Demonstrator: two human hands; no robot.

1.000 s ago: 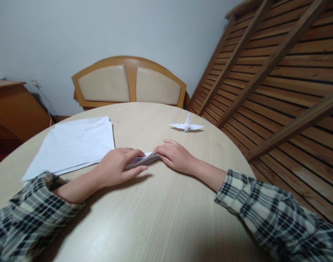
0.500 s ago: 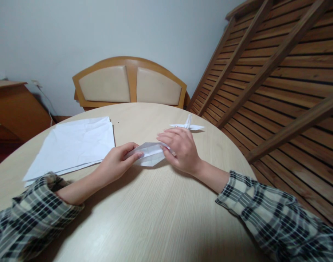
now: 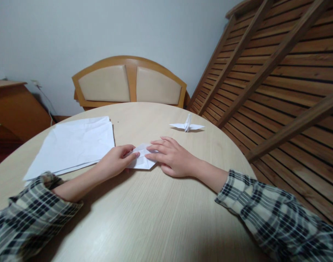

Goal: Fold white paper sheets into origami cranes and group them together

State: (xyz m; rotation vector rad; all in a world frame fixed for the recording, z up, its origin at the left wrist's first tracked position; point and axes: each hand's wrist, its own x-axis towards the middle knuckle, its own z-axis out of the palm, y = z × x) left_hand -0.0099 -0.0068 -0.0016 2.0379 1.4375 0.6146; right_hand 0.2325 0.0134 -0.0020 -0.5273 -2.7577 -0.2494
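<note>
A small piece of folded white paper [image 3: 144,160] with visible creases lies at the middle of the table, between both hands. My left hand [image 3: 116,160] pinches its left end, thumb on top and the fingers partly hidden beneath. From the other side my right hand [image 3: 176,158] rests on the paper's right part, fingers stretched out flat with the fingertips on it. Beyond my right hand stands a finished white paper crane [image 3: 187,125], its wings spread, touched by neither hand.
A stack of white paper sheets [image 3: 73,145] lies on the left of the round wooden table [image 3: 144,218]. Past the far edge is a padded headboard [image 3: 132,82]. A slatted wooden frame [image 3: 278,83] leans along the right, and a wooden desk [image 3: 10,109] stands at the left.
My right hand has flattened from a curled grip on the paper's right end to outstretched fingers on top. The paper has come down flatter, and the crane shows fully now.
</note>
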